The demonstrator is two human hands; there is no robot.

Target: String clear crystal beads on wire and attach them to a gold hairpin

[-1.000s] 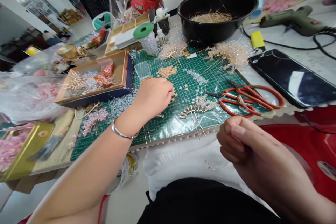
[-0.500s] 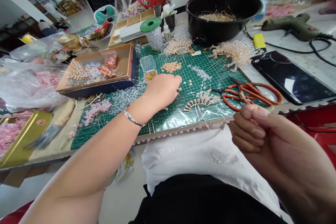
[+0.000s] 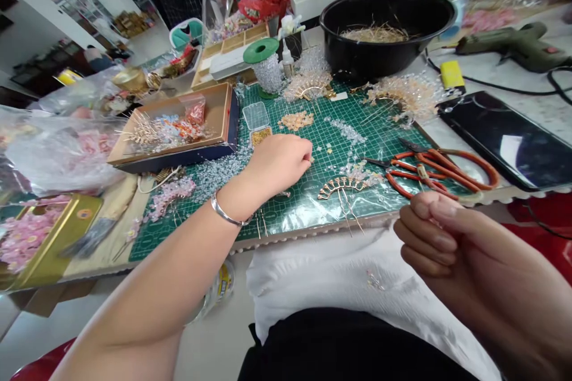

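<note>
My left hand [image 3: 282, 162] is over the green cutting mat [image 3: 286, 217], its fingers curled down and closed at the mat. What they pinch, if anything, is hidden. Peach-coloured petal beads [image 3: 296, 121] and a small clear case of gold beads [image 3: 260, 134] lie just beyond it. My right hand [image 3: 431, 229] is raised off the table's front edge, thumb and forefinger pressed together; anything between them is too fine to make out. Nearest to it are orange-handled pliers [image 3: 429, 171]. Between my hands a gold hair comb [image 3: 343, 184] with beaded sprays rests on the mat.
Clear beads [image 3: 214, 168] are scattered left of the mat's middle, before an open box [image 3: 179, 155] of beaded pieces. At the back stand a bead spool [image 3: 268, 71] and a black basin [image 3: 386, 50]. A dark tablet [image 3: 509, 137] and glue gun [image 3: 513, 44] lie right.
The view has shifted slightly, so the table things appear a little further right and lower. My left hand stays closed at the mat and my right hand keeps its pinch.
</note>
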